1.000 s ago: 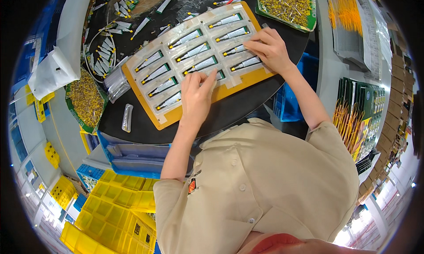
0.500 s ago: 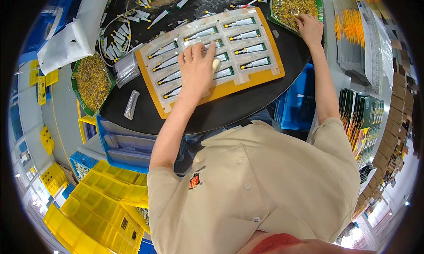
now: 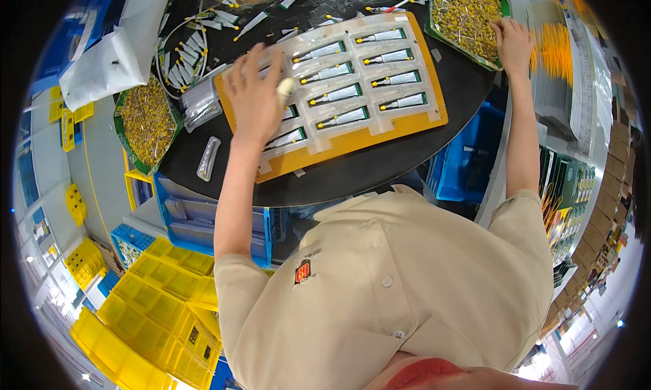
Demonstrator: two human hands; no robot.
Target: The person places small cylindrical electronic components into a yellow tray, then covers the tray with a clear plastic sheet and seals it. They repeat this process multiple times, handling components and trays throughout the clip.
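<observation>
Covering the tray (image 3: 298,162) at its left edge, left hand (image 3: 254,98), fingers spread; right hand (image 3: 515,48) at green tub (image 3: 485,60), far-right edge of table (image 3: 407,149), fingers bent, grip unclear

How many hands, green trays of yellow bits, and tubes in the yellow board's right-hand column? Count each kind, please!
Hands: 2
Green trays of yellow bits: 2
Tubes in the right-hand column of the yellow board: 4
Total: 8

Silvery-white tubes (image 3: 348,116) have green ends (image 3: 365,111) and yellow caps (image 3: 321,126); their board (image 3: 356,142) is orange-yellow, the tabletop (image 3: 468,95) black, the shirt (image 3: 325,322) beige. The strands (image 3: 556,51) at right look orange, though blurred.
</observation>
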